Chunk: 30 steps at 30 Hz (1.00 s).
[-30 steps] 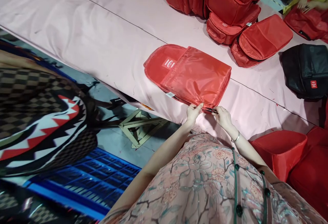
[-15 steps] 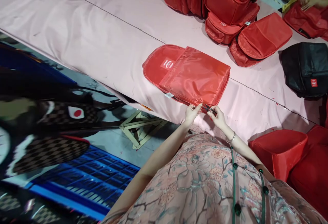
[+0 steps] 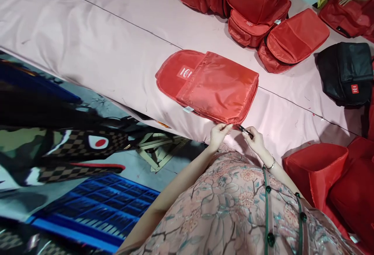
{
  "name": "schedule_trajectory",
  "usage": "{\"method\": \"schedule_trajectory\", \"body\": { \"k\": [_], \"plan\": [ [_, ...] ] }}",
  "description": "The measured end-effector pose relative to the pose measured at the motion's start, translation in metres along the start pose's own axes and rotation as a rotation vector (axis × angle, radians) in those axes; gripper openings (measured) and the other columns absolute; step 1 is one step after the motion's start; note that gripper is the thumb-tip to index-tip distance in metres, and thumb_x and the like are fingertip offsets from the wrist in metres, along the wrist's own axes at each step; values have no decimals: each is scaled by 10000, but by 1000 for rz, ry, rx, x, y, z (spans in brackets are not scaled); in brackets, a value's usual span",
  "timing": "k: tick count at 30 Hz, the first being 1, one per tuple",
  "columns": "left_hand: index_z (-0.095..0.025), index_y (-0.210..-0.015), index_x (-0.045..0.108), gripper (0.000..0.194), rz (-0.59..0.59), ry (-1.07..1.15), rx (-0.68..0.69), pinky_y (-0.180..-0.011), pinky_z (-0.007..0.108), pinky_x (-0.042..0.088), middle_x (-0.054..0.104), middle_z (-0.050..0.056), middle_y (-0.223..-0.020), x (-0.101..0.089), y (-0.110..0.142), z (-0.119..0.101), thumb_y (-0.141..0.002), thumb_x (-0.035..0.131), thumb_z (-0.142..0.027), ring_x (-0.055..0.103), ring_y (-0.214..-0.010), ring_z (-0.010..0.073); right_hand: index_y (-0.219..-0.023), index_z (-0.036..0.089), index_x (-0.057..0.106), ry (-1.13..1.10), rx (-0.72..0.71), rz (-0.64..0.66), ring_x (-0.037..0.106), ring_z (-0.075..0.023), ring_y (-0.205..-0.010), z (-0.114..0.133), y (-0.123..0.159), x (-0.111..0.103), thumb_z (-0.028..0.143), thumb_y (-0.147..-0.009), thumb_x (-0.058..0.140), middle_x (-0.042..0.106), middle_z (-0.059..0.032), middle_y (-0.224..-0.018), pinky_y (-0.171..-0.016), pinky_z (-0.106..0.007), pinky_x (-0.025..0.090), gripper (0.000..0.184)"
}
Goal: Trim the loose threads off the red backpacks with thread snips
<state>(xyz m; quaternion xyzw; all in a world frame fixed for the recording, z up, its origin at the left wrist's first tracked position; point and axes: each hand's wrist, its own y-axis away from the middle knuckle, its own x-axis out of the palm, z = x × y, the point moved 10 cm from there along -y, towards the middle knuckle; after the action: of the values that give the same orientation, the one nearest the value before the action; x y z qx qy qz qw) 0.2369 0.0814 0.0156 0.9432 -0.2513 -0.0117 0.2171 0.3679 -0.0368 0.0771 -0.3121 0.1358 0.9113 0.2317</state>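
1. Clock directions are taken from the red bag; the pink-covered surface (image 3: 102, 48) spreads beneath it.
2. A stack of red bags (image 3: 248, 2) stands at one o'clock.
3. Off the surface, a blue crate (image 3: 70, 232) sits low down, between seven and eight o'clock.
4. The red bag (image 3: 209, 87) lies flat in mid-view near the wearer's edge of the surface, its rounded end towards ten o'clock.
5. A black bag (image 3: 341, 74) with a small red patch sits at three o'clock, well apart.
6. The right hand (image 3: 257, 142), between four and five o'clock, has its fingers closed around black snips.
7. The left hand (image 3: 218, 135), between five and six o'clock, has thumb and forefinger pressed together, pinching the red bag's near edge.
8. The black snips (image 3: 245, 131) point towards ten o'clock, their tip just beside the left fingertips.
9. A white tag (image 3: 188, 109) sticks out from the red bag's side at eight o'clock.
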Motion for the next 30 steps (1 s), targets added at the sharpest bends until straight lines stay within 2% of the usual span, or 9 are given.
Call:
{"method": "schedule_trajectory", "body": {
  "k": [5, 9, 16, 20, 30],
  "plan": [
    [-170, -760, 636, 221, -28, -261, 194, -649, 260, 463, 652, 23, -711, -8, 1, -16, -776, 563, -378, 601, -675, 148, -963, 195, 575, 278, -50, 74, 580, -143, -623, 18, -3, 7, 433, -923, 365, 649, -9, -732, -570, -215, 334, 320],
    [-176, -861, 634, 194, -48, -512, 382, -714, 278, 466, 663, 41, -796, -6, 11, -38, -838, 494, -309, 599, -735, 156, -1028, 190, 560, 475, -50, 116, 614, -167, -685, 24, -6, 13, 418, -933, 361, 680, -33, -821, -567, -223, 304, 317],
    [-189, -997, 645, 205, -105, -807, 648, -863, 334, 442, 653, 77, -964, 6, 24, -65, -847, 521, -251, 567, -918, 205, -1066, 199, 533, 568, -16, 144, 633, -187, -741, 28, -10, 13, 428, -939, 351, 690, -32, -858, -578, -235, 301, 318],
    [-199, -967, 665, 200, -113, -842, 672, -832, 319, 444, 660, 65, -921, 8, 20, -69, -856, 524, -288, 570, -872, 196, -1077, 207, 523, 600, 21, 171, 641, -197, -769, 32, -11, 10, 438, -942, 337, 694, -35, -890, -591, -241, 320, 327],
    [-191, -862, 668, 174, -161, -924, 587, -755, 296, 423, 631, 52, -818, 12, 11, -71, -844, 514, -271, 560, -790, 185, -1128, 201, 505, 654, 85, 281, 648, -219, -844, 44, -20, 14, 432, -945, 323, 695, -71, -922, -689, -270, 395, 346]
  ]
}}
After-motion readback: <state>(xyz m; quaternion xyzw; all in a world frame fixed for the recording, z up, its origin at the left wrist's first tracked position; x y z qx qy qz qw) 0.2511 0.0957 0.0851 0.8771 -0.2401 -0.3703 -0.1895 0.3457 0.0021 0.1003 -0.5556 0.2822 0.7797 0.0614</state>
